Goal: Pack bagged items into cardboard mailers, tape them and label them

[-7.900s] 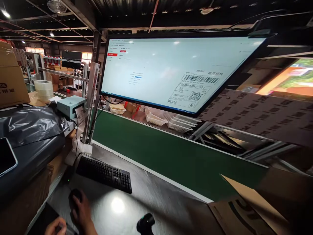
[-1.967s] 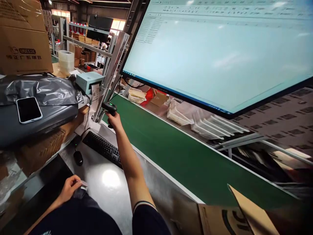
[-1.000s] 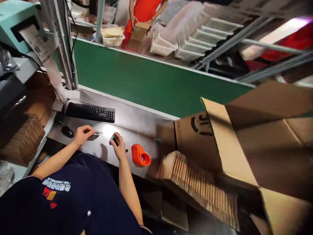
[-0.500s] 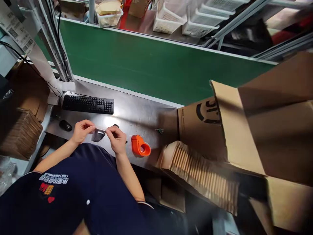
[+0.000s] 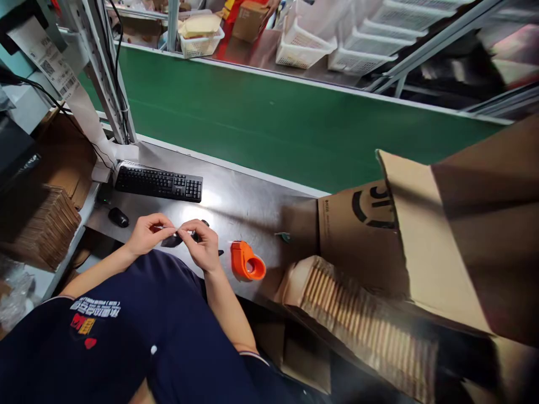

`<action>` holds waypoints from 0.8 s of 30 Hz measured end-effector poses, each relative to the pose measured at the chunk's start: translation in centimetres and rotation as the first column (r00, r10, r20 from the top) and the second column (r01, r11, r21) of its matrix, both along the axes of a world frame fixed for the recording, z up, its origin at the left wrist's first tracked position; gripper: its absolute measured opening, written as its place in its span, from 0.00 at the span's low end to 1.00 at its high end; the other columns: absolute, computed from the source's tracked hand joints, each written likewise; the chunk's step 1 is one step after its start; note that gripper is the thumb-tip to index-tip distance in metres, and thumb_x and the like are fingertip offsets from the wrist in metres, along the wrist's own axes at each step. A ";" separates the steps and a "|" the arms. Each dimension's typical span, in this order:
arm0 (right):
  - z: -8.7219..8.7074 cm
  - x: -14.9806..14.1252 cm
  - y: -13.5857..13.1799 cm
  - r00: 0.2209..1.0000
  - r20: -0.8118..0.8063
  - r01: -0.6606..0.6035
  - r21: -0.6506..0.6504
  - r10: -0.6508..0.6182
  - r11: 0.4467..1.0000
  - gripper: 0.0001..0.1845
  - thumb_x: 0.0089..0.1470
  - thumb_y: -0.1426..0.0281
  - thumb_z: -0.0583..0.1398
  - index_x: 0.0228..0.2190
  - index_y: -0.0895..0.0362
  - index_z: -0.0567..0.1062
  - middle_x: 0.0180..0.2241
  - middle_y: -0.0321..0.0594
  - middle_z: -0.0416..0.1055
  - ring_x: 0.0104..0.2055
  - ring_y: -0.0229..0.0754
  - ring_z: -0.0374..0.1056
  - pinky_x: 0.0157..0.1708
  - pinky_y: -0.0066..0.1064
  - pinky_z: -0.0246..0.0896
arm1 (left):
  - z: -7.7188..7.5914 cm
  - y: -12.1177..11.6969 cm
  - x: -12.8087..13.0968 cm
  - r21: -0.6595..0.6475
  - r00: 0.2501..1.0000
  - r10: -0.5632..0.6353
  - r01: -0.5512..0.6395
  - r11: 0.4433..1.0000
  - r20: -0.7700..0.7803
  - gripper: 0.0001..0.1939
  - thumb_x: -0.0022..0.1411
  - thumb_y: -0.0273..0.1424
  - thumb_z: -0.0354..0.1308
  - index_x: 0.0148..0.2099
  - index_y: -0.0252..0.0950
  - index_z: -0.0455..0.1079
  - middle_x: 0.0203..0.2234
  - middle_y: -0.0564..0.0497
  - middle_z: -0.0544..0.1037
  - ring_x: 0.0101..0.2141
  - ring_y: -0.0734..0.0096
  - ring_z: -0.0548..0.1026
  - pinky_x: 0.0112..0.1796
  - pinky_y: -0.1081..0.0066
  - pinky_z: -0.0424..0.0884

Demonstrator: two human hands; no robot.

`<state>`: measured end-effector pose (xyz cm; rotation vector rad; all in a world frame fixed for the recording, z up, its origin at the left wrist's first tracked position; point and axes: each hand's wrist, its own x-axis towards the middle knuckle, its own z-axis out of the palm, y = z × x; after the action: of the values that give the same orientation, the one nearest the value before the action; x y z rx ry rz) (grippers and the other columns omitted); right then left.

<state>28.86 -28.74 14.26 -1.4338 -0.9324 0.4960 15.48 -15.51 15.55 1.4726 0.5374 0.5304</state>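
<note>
My left hand (image 5: 147, 233) and my right hand (image 5: 202, 244) meet close together over the near edge of the metal table, fingertips pinched. Between them they hold the top edge of a small dark pouch (image 5: 170, 242), which hangs below the fingers. It looks shiny, like a little plastic bag with something dark inside, but the fingers cover much of it. Just behind my right hand lies a small black object, mostly hidden. To the right of that hand, an orange tape dispenser (image 5: 247, 262) rests on the table.
A black keyboard (image 5: 159, 182) and a mouse (image 5: 118, 217) are at the left. An open carton (image 5: 353, 241) and a row of folded cardboard (image 5: 357, 320) stand on the right. Beyond the table runs a green conveyor belt (image 5: 269, 120), with white baskets (image 5: 303, 51) behind it.
My hands have drawn together, fingertips now nearly touching, and the pouch shows less between them. The whole view has shifted slightly, so the table things appear lower and further right.
</note>
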 end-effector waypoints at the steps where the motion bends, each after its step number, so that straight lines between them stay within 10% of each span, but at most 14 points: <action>1: 0.1 0.0 -0.1 1.000 0.018 -0.021 -0.019 0.021 1.000 0.09 0.62 0.62 0.66 0.30 0.51 0.80 0.31 0.38 0.80 0.34 0.44 0.74 0.40 0.39 0.73 | 0.0 0.0 0.0 0.005 1.000 -0.008 0.008 1.000 -0.016 0.18 0.57 0.46 0.74 0.31 0.35 0.80 0.27 0.48 0.80 0.27 0.69 0.76 0.28 0.71 0.73; 13: -3.6 1.6 -2.2 0.997 0.047 -0.037 -0.310 0.054 0.950 0.18 0.49 0.40 0.65 0.28 0.38 0.82 0.33 0.49 0.81 0.35 0.66 0.79 0.38 0.64 0.79 | -3.9 -1.5 -1.4 -0.240 0.995 0.103 -0.104 0.965 -0.017 0.17 0.44 0.45 0.78 0.28 0.37 0.84 0.24 0.46 0.83 0.25 0.69 0.75 0.30 0.67 0.71; 18: -3.2 -0.4 0.3 0.943 -0.327 -0.171 -0.307 0.065 0.936 0.26 0.48 0.43 0.69 0.37 0.50 0.81 0.38 0.49 0.83 0.39 0.59 0.81 0.42 0.59 0.80 | -2.4 0.1 -2.9 -0.429 0.865 0.490 -0.487 0.761 -0.112 0.22 0.37 0.44 0.80 0.28 0.34 0.80 0.22 0.51 0.79 0.23 0.74 0.71 0.25 0.72 0.65; 24: -5.0 -3.7 2.8 0.760 -0.594 -0.453 -0.195 0.263 0.870 0.31 0.48 0.42 0.71 0.43 0.51 0.76 0.28 0.36 0.78 0.31 0.49 0.79 0.36 0.45 0.81 | -2.4 1.4 -4.1 -0.563 0.802 0.580 -0.548 0.619 -0.143 0.24 0.38 0.43 0.82 0.30 0.34 0.76 0.24 0.53 0.79 0.24 0.73 0.74 0.25 0.74 0.68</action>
<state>25.19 -25.93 9.30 -1.2801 -0.6643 1.3454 11.40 -14.15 13.19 0.6632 1.0397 0.8096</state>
